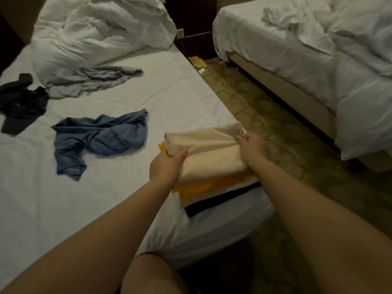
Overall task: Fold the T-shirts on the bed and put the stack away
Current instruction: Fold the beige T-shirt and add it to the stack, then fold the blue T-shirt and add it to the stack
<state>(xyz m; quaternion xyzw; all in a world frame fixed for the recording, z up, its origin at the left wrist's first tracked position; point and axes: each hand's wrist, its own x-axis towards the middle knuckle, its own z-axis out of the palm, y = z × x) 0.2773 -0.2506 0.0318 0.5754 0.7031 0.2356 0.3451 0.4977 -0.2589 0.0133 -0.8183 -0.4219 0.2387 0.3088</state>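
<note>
**Both hands on the beige shirt, stack sitting at the right edge of the bed**

So you've got the folded beige T-shirt (207,151) in both hands right now. Your left hand (166,166) is closed around its left end, thumb lying on top and the fingers tucked underneath where you can't see them. Your right hand (252,145) is pinching the far right corner of it, fingers curled shut on the fabric.

The beige one sits on top of the stack (216,192), which is right at the right edge of the bed (180,98), near its lower corner. Under it you can see a yellow T-shirt (203,187), then something pale, then a black layer (222,200) at the bottom poking out toward you.

Still unfolded out on the sheet: a blue T-shirt (99,139) crumpled just left of the stack, a grey T-shirt (91,81) further up by the bunched white duvet (101,28), and a dark garment (21,102) over at the left edge.

Across the patterned carpet (265,124) on your right there's a second bed (307,49) with rumpled white bedding.
</note>
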